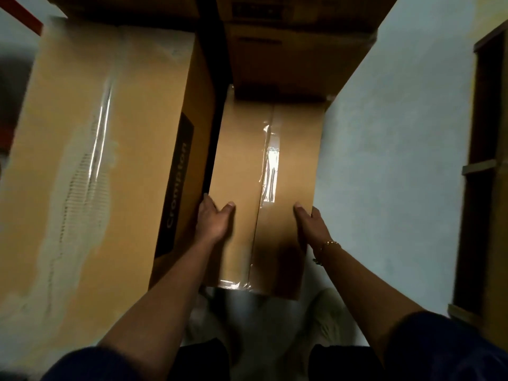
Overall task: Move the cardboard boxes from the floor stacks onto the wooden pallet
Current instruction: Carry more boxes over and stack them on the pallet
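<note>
Head cam looks pretty much straight down here. On the far left there's a red strip (20, 15) poking in at the top corner, blurry. Next to it sits a big cardboard box (90, 149), taped on top, with a dark label panel (176, 185) down its right side that reads "Crompton". Its top is higher than the box in the middle, with a dark gap between the two.

In the middle is the smaller cardboard box (264, 193), clear tape along its centre seam, and that's the one being held. The left hand (213, 218) has its grip clamped on the box's left edge, thumb lying on top and fingers wrapped down the side. The right hand (310, 221) does the same on the right edge, thumb on top; there's a bracelet (325, 250) on that wrist. Both sleeves are dark blue.

Beyond the held box, more cardboard boxes (291, 50) are stacked. Can't tell if the held box is resting on something or lifted.

To the right is pale floor (398, 160), and at the far right edge a dark wooden frame (483, 166).
</note>
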A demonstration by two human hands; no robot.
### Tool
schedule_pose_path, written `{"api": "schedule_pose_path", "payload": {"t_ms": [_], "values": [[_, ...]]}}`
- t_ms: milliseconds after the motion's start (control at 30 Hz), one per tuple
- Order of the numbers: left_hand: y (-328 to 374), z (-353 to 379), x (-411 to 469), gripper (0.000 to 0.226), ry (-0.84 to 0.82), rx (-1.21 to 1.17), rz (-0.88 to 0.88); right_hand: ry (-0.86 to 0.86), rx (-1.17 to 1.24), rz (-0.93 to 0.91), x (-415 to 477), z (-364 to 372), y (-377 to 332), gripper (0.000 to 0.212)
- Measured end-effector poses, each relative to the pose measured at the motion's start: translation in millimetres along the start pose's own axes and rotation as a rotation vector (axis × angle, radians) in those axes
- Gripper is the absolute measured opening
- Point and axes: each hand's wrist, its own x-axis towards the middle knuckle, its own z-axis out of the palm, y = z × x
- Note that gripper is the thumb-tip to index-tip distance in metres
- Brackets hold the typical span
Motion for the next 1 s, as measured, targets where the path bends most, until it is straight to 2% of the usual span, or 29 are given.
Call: {"api": "schedule_pose_path", "payload": {"t_ms": [100,300,400,533,767,933,1000], "values": [[-7.4,10.0,17.3,0.082,0.049,-0.121,-0.017,0.048,0.066,0.003,16.0,7.6,6.5,0.082],[-11.2,11.4,6.3,0.062,0.086,-0.121,-0.023,0.077,0.166,-0.010,3.3,9.2,15.2,0.089],[-11.0,0.6,-29.5,0.063,0.062,-0.118,-0.058,0.081,0.151,-0.016,-29.1,-1.6,16.9,0.077],[-2.2,-21.6,-95.3,0.065,0.022,-0.117,-0.093,0.086,0.148,-0.024,-91.4,-23.8,12.2,0.059],[52.9,-85.0,-231.1,0.066,-0.049,-0.073,-0.031,0.144,0.165,-0.012,-233.0,-79.9,-30.0,0.066],[118.2,-146.4,-343.5,0.064,-0.095,-0.014,0.152,0.209,0.232,-0.042,-359.3,-131.1,-67.6,0.075],[145.8,-170.0,-389.1,0.059,-0.125,-0.006,0.259,0.254,0.288,-0.075,-414.5,-153.6,-80.9,0.067]]}}
